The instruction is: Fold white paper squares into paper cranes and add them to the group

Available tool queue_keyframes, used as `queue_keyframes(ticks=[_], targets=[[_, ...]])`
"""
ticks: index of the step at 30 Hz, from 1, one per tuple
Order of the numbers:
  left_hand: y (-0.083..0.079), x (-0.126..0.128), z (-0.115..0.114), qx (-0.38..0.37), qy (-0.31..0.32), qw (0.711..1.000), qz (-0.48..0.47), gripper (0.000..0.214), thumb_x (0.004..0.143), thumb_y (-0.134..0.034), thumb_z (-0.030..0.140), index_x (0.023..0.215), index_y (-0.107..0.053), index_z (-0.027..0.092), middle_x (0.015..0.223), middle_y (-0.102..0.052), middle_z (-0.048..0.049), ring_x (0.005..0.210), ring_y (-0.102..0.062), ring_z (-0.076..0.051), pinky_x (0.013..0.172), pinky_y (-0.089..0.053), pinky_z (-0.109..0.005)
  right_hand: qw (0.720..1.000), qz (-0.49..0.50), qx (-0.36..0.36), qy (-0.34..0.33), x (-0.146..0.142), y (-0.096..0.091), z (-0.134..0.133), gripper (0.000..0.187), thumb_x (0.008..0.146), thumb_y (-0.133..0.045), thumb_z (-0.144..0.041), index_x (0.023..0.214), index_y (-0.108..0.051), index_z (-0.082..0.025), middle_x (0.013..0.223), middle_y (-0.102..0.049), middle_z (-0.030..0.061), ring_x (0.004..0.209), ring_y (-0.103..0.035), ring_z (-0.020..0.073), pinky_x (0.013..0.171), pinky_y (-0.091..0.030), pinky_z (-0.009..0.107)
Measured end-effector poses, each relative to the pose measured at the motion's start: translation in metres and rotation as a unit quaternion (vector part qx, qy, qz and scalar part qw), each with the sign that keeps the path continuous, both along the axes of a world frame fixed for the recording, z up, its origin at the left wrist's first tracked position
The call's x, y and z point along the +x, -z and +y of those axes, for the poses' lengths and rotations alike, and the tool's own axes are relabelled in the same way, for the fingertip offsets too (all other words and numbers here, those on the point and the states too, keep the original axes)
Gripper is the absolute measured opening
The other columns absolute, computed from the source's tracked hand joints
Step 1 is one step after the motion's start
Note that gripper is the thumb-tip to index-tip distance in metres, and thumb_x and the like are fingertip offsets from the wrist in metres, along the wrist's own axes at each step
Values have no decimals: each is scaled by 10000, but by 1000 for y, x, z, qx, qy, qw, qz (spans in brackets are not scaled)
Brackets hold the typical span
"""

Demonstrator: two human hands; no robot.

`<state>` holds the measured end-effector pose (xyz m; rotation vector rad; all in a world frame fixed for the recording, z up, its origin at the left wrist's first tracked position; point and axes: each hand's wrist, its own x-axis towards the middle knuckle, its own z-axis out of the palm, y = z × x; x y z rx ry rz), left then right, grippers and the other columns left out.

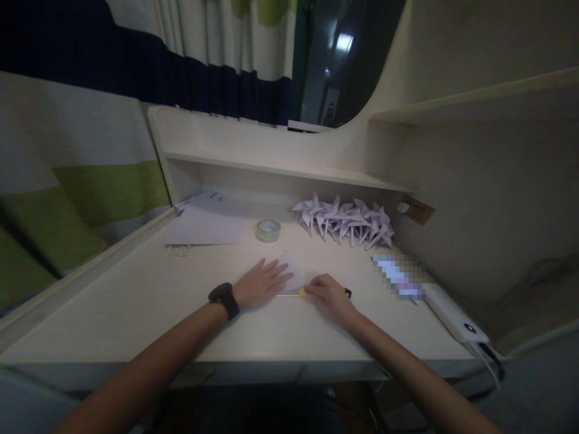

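My left hand point(262, 282) lies flat with fingers stretched out, pressing a small white sheet of paper point(293, 270) onto the pale desk point(136, 301). A black watch point(224, 299) is on that wrist. My right hand point(330, 295) is closed around a yellow-handled cutter point(302, 293), whose thin blade lies along the paper's near edge, just below my left fingertips. The hands are almost touching.
A tape roll point(268, 230) stands behind the hands. A row of folded white paper pinwheels point(346, 222) lies under the shelf. Loose paper sheets point(205, 224) are at the back left. A white power bank point(455, 313) with cable lies at the right edge.
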<state>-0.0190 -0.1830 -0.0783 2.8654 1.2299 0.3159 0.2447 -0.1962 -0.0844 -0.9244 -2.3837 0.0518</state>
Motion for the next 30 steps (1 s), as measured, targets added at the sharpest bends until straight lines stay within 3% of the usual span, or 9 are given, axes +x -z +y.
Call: queue_keyframes(ticks=[11,16,19,23,30], targets=[[5,1,3,-15,-3,1000,-9,481,1006,-130,434,1442,-322,366,1543,-267,5,1419,-202,-261,1131,-102,-519,1000,-5,-4,2,1,2,-1,172,869,-603,-219,996,-719,-219,882,-617,77,834,-541,202,740,-456,317],[-5,-5,1,-54,-19,995,-83,492,1007,-172,435,1398,-422,273,1500,-365,-26,1402,-256,-217,1147,-162,-451,1000,-22,-3,20,1,1,-2,210,874,-589,-211,1052,-698,-203,915,-630,83,852,-548,205,764,-459,321],[-20,-17,-2,-97,7,986,-139,459,987,-291,446,1321,-521,229,1424,-478,-44,1381,-306,-208,1134,-236,-396,999,-23,5,40,3,3,0,216,886,-562,-204,1059,-691,-195,940,-634,88,872,-558,208,780,-467,323],[-33,-27,-7,-103,30,983,-146,559,829,-592,440,1313,-531,167,1398,-498,-110,1304,-430,-268,1094,-310,-407,997,-24,14,66,5,-1,3,232,917,-510,-231,1067,-681,-181,956,-646,98,890,-574,220,806,-479,338],[-32,-21,-4,-115,-24,958,-260,300,898,-479,304,1050,-710,187,1066,-719,-85,971,-665,-234,881,-472,-358,997,-25,7,74,9,-20,-3,250,934,-457,-220,1078,-656,-170,988,-678,100,905,-608,216,830,-493,339]])
